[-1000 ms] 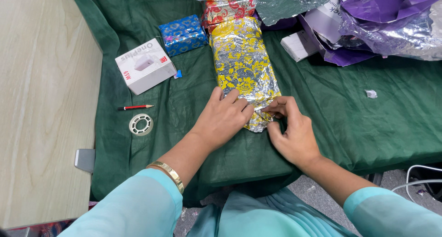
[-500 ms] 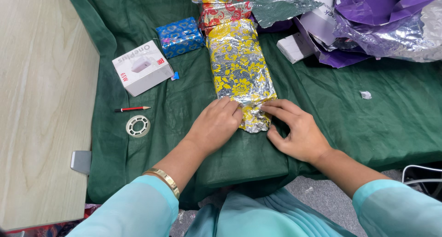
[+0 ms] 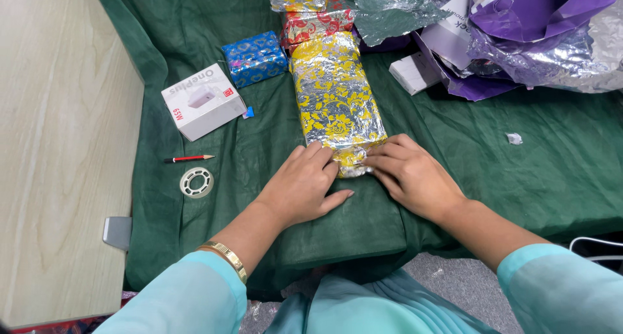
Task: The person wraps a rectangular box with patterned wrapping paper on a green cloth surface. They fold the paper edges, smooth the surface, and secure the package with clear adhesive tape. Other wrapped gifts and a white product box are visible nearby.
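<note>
A long box wrapped in silver foil with yellow flowers (image 3: 332, 94) lies on the green cloth (image 3: 532, 178), its near end toward me. My left hand (image 3: 302, 185) rests flat on the cloth with its fingertips pressing the crumpled foil at that near end. My right hand (image 3: 412, 175) presses the same folded end from the right, fingers pinching the foil flap. Neither hand lifts the box.
A white carton (image 3: 202, 100), a blue wrapped box (image 3: 255, 58), a red pencil (image 3: 188, 158) and a tape roll (image 3: 196, 181) lie to the left. Red and gold wrapped boxes (image 3: 311, 13) sit behind. Purple and silver paper (image 3: 532, 29) is heaped at the right. A wooden tabletop (image 3: 58, 146) borders the left.
Both hands have stayed at the near end of the foil box; the right hand's fingers have closed in on the flap, and my head view has shifted slightly.
</note>
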